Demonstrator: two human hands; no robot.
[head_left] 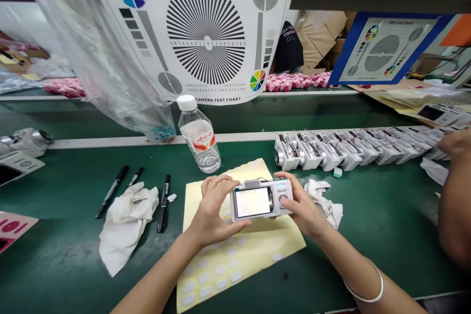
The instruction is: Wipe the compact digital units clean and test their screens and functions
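A silver digital camera [253,201] with a lit, pale yellow screen is held between both hands above a yellow sticker sheet [243,250]. My left hand [215,211] grips its left end, fingers along the top edge and thumb at the bottom. Around its right end, my right hand [300,206] is closed, with the thumb on the round button pad. Behind the camera stands a clear water bottle [200,137] with a white cap. A crumpled white cloth [327,201] lies beside my right hand.
A camera test chart [206,24] hangs ahead. Several partly opened cameras [342,147] stand in a row at the right, near another person's arm [456,196]. Black markers [164,203] and a white cloth [127,221] lie at the left on the green table [66,255].
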